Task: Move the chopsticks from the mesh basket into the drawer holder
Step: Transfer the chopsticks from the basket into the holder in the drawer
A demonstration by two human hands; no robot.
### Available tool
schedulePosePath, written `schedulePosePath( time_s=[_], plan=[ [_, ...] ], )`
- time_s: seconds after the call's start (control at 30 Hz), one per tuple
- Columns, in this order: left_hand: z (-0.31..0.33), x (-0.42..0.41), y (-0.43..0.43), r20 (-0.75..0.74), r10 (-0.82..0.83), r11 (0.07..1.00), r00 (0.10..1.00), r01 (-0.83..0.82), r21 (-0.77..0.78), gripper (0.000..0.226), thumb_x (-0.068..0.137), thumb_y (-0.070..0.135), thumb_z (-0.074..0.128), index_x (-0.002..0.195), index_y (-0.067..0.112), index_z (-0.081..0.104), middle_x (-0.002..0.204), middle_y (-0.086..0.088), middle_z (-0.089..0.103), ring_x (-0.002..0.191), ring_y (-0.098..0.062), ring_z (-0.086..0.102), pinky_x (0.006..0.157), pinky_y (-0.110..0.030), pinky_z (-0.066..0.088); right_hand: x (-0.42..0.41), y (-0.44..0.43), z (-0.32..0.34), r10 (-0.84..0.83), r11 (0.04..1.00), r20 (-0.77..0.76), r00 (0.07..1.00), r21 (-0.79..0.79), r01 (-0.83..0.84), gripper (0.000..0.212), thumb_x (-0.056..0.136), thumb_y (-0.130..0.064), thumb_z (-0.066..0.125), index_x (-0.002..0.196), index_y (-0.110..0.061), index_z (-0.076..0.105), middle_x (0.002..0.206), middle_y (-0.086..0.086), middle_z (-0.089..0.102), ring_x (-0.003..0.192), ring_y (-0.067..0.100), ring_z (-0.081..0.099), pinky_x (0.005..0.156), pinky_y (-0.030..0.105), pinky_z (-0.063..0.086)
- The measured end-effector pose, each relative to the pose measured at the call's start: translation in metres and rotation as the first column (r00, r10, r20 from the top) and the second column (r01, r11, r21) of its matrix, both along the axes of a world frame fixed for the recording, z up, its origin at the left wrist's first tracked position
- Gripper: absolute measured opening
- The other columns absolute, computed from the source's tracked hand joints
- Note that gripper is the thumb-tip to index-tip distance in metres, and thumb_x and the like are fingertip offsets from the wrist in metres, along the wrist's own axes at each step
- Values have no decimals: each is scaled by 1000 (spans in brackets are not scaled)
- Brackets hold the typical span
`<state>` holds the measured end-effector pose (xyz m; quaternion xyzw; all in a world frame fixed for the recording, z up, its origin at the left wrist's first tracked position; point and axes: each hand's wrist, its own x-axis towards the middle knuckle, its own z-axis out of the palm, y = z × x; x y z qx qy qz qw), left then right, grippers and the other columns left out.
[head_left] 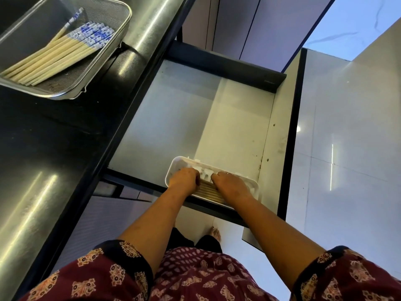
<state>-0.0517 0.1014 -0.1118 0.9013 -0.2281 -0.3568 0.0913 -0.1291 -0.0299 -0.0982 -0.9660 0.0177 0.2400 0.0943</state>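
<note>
Chopsticks, pale cream sticks with blue-and-white patterned tops, lie in two places: a loose bundle (58, 51) rests in the shiny steel mesh basket (121, 29) on the dark counter (54, 137), and a smaller batch (209, 191) lies side by side in the white plastic holder tray (255, 185) at the near end of the open white drawer (227, 118). Both hands are down in that tray. The left hand (184, 178) has its fingers curled over the sticks' left part, and the right hand (230, 184) curls its fingers over the right part; whether either actually pinches a stick cannot be told, since the fingertips are hidden beneath the knuckles. By the look of it, the step in hand is settling and aligning a delivered batch, so the task is partly done. Next, a hand would need to lift away, reach up left to the basket, and gather more sticks with tops kept aligned.
</note>
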Motion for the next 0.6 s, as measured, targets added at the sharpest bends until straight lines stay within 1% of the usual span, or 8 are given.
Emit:
schedulePosePath(
  time_s=[0.07, 0.13, 0.2, 0.27, 0.33, 0.4, 0.5, 0.6],
  plan=[
    [1, -2, -2, 3, -12, 1000, 1000, 12, -6, 18, 90, 20, 58, 105, 20, 68, 111, -7, 66, 99, -23, 62, 93, -34, 51, 0, 1, 2, 27, 998, 6, 1000, -57, -26, 18, 96, -14, 49, 114, -12, 52, 110, 11, 63, 97, 26, 63, 75, 33, 49],
    [4, -5, -5, 48, 14, 999, 999, -11, -46, 16, 92, 20, 56, 102, 19, 68, 106, -5, 68, 94, -21, 63, 87, -34, 54, -1, 1, 5, 60, 992, 12, 998, -116, -58, 21, 96, -13, 50, 117, -13, 52, 109, 10, 65, 96, 26, 65, 75, 34, 50],
    [6, -6, -7, 134, 74, 987, 988, -53, -155, 13, 92, 18, 55, 97, 17, 68, 102, -4, 70, 91, -20, 64, 83, -34, 55, -1, 2, 5, 69, 988, 11, 998, -142, -67, 22, 96, -11, 50, 118, -12, 51, 109, 10, 65, 95, 27, 66, 75, 35, 51],
    [5, -6, -8, 186, 93, 970, 978, -47, -237, 13, 91, 15, 57, 98, 16, 68, 105, -2, 70, 96, -18, 63, 86, -32, 53, -1, 1, 4, 86, 986, 15, 996, -146, -83, 25, 96, -9, 49, 121, -11, 49, 110, 10, 66, 95, 27, 66, 78, 35, 52],
    [2, -7, -7, 182, 30, 975, 983, 11, -220, 20, 90, 12, 56, 105, 19, 67, 114, -1, 67, 106, -18, 59, 94, -31, 48, 1, 2, 2, 112, 985, 22, 993, -138, -108, 29, 97, -10, 47, 126, -11, 47, 114, 10, 66, 97, 28, 67, 79, 35, 52],
    [-2, -9, -5, 160, -2, 983, 987, 32, -182, 25, 91, 11, 55, 111, 21, 66, 120, -2, 65, 111, -19, 58, 99, -33, 47, 3, 5, -2, 141, 981, 23, 990, -140, -137, 31, 98, -11, 44, 129, -10, 45, 118, 11, 64, 102, 30, 65, 81, 37, 51],
    [-3, -9, -5, 130, 7, 989, 991, 12, -145, 28, 93, 8, 53, 115, 21, 66, 117, -5, 67, 107, -22, 61, 98, -36, 49, 5, 12, -5, 127, 983, 15, 992, -136, -124, 32, 97, -10, 46, 129, -8, 45, 122, 13, 60, 108, 33, 62, 83, 39, 51],
    [-4, -9, -7, 144, -10, 991, 989, 30, -133, 28, 93, 7, 53, 114, 20, 67, 116, -6, 68, 105, -23, 62, 98, -35, 49, 3, 14, -8, 44, 991, -10, 999, -124, -45, 32, 97, -12, 47, 128, -9, 45, 123, 13, 59, 110, 32, 61, 86, 41, 52]
  ],
)
